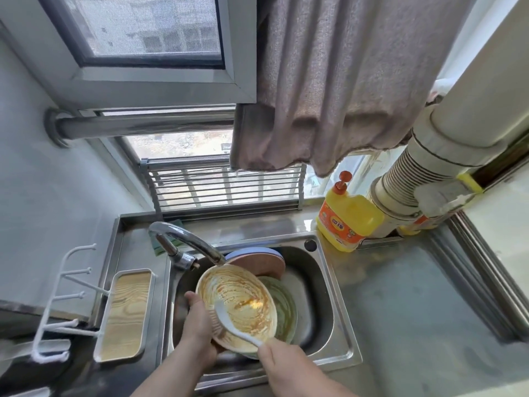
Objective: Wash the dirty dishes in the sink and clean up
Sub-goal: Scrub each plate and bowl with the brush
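Observation:
A cream plate (243,287) smeared with orange-brown sauce is tilted up over the steel sink (337,299). My left hand (197,325) grips its left rim. My right hand (283,365) holds a white spoon (229,319) by the handle, with its bowl resting on the plate's face. Under the plate lies a greenish plate (284,305). A pink plate (263,265) and a blue plate (246,252) lean at the sink's back. The faucet (186,239) spout ends just above the plate's top edge.
A yellow dish-soap bottle (347,216) stands at the back right of the sink. A steel counter (415,310) stretches right. Left of the sink are a wood-bottomed tray (126,313) and a white hook rack (60,305). A grey cloth (329,96) hangs overhead beside a duct pipe (429,156).

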### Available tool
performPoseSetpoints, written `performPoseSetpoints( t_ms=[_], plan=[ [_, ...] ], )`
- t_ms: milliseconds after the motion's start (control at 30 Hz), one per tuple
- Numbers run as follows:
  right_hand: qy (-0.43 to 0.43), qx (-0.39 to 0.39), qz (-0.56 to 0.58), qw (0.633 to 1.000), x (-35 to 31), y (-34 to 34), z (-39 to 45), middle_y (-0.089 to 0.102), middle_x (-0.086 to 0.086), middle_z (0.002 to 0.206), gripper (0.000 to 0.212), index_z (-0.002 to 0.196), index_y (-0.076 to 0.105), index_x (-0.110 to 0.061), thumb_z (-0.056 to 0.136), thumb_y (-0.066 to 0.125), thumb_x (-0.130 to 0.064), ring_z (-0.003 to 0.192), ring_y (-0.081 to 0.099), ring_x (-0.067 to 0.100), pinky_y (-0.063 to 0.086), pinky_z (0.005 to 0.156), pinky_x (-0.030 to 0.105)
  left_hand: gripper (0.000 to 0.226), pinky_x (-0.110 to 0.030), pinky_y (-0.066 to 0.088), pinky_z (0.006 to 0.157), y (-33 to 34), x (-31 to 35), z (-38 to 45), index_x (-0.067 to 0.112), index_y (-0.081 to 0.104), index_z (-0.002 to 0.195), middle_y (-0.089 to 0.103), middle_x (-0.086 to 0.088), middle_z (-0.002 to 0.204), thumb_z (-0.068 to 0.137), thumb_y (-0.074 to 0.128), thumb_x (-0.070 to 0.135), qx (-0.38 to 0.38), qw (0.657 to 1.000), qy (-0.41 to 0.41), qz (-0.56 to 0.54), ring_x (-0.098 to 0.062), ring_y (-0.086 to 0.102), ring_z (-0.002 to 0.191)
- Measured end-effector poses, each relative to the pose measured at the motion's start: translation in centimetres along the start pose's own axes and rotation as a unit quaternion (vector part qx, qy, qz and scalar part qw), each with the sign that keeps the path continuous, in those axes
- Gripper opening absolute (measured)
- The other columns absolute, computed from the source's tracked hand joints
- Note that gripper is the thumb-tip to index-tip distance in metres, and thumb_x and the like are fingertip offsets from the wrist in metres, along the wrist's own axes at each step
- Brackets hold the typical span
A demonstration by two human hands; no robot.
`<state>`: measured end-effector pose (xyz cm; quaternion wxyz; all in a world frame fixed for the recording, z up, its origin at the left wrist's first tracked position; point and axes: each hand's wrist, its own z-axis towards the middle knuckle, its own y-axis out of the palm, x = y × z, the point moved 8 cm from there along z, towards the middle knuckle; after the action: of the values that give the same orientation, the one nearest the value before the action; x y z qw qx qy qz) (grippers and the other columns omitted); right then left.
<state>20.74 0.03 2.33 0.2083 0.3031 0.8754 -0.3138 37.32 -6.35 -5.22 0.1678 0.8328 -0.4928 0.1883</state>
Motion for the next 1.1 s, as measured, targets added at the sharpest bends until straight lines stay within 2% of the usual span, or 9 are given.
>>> performPoseSetpoints(
  t_ms=[100, 300, 433, 500, 600, 667, 767, 933, 1100],
  plan=[
    [0.015, 0.025, -0.011, 1.0, 0.5, -0.6, 0.9, 0.061, 0.012, 0.106, 0.037, 0.078, 0.038, -0.028, 0.109, 0.025, -0.045, 0.097, 0.052, 0.026, 0.039, 0.085, 0.036, 0.078, -0.05, 0.061, 0.082, 0.2, -1.5, -0.5, 0.017, 0.068, 0.118, 0.077, -0.02, 0.105, 0.101, 0.019, 0.075, -0.024, 0.999, 0.008, 0.043, -0.038, 0.074, 0.096],
    [0.082, 0.118, -0.081, 0.986, 3.9, -6.2, 4.3, 0.068, 0.013, 0.118, 0.044, 0.109, 0.058, -0.02, 0.107, 0.021, -0.043, 0.11, 0.063, 0.035, 0.05, 0.09, 0.042, 0.056, -0.041, 0.061, 0.069, 0.9, -2.1, -1.3, 0.023, 0.061, 0.123, 0.076, -0.012, 0.109, 0.106, 0.025, 0.062, -0.044, 0.996, 0.048, 0.063, -0.03, 0.075, 0.095],
    [0.155, 0.099, -0.102, 0.978, 9.5, -5.4, 2.1, 0.067, 0.008, 0.113, 0.046, 0.1, 0.054, -0.026, 0.101, 0.017, -0.053, 0.109, 0.064, 0.033, 0.05, 0.088, 0.04, 0.047, -0.062, 0.058, 0.091, -0.7, 0.2, -0.4, 0.03, 0.056, 0.128, 0.073, -0.01, 0.119, 0.107, 0.027, 0.06, -0.006, 0.997, 0.07, 0.036, -0.034, 0.07, 0.109],
    [0.14, 0.047, -0.086, 0.985, 8.9, -2.4, 1.1, 0.064, 0.006, 0.106, 0.039, 0.089, 0.046, -0.025, 0.106, 0.022, -0.051, 0.113, 0.063, 0.029, 0.043, 0.082, 0.035, 0.049, -0.063, 0.053, 0.1, -1.4, 0.8, 0.3, 0.025, 0.053, 0.136, 0.069, -0.013, 0.128, 0.108, 0.029, 0.058, 0.012, 0.995, 0.091, 0.033, -0.034, 0.067, 0.114],
    [0.077, -0.011, -0.055, 0.995, 3.7, 1.1, 0.6, 0.066, 0.014, 0.118, 0.03, 0.093, 0.042, -0.027, 0.106, 0.028, -0.05, 0.105, 0.06, 0.027, 0.041, 0.084, 0.035, 0.047, -0.06, 0.054, 0.097, -0.8, 0.1, -0.6, 0.026, 0.058, 0.119, 0.071, -0.014, 0.119, 0.107, 0.027, 0.059, 0.014, 0.997, 0.069, 0.017, -0.036, 0.069, 0.106],
    [0.055, -0.008, -0.044, 0.998, 1.4, 1.3, 1.0, 0.065, 0.016, 0.126, 0.031, 0.097, 0.045, -0.025, 0.106, 0.027, -0.049, 0.104, 0.058, 0.027, 0.042, 0.087, 0.036, 0.057, -0.057, 0.057, 0.093, -0.4, -0.8, -0.9, 0.023, 0.06, 0.111, 0.074, -0.015, 0.108, 0.104, 0.024, 0.066, 0.012, 0.999, 0.03, 0.004, -0.036, 0.071, 0.101],
    [0.07, -0.003, -0.074, 0.995, 3.2, 0.1, 0.7, 0.065, 0.015, 0.128, 0.037, 0.105, 0.049, -0.024, 0.106, 0.026, -0.052, 0.113, 0.061, 0.031, 0.041, 0.086, 0.038, 0.071, -0.049, 0.061, 0.087, -1.2, 0.0, 0.7, 0.022, 0.06, 0.132, 0.074, -0.014, 0.123, 0.097, 0.025, 0.074, 0.003, 0.998, 0.057, 0.017, -0.034, 0.072, 0.11],
    [0.136, 0.082, -0.156, 0.975, 10.1, -6.2, 0.9, 0.066, 0.008, 0.111, 0.033, 0.096, 0.04, -0.029, 0.109, 0.019, -0.051, 0.109, 0.064, 0.033, 0.039, 0.075, 0.04, 0.052, -0.049, 0.059, 0.088, -1.4, 1.2, 0.4, 0.03, 0.06, 0.119, 0.077, -0.01, 0.112, 0.102, 0.028, 0.068, -0.031, 0.993, 0.066, 0.096, -0.031, 0.072, 0.107],
    [0.059, 0.105, -0.133, 0.984, 4.4, -5.6, 4.1, 0.069, 0.015, 0.113, 0.038, 0.102, 0.048, -0.025, 0.108, 0.019, -0.049, 0.104, 0.064, 0.038, 0.041, 0.076, 0.041, 0.078, -0.051, 0.061, 0.086, 1.3, -1.4, -1.2, 0.02, 0.069, 0.124, 0.079, -0.013, 0.111, 0.094, 0.026, 0.077, -0.086, 0.991, 0.007, 0.103, -0.034, 0.076, 0.103]
  ],
)
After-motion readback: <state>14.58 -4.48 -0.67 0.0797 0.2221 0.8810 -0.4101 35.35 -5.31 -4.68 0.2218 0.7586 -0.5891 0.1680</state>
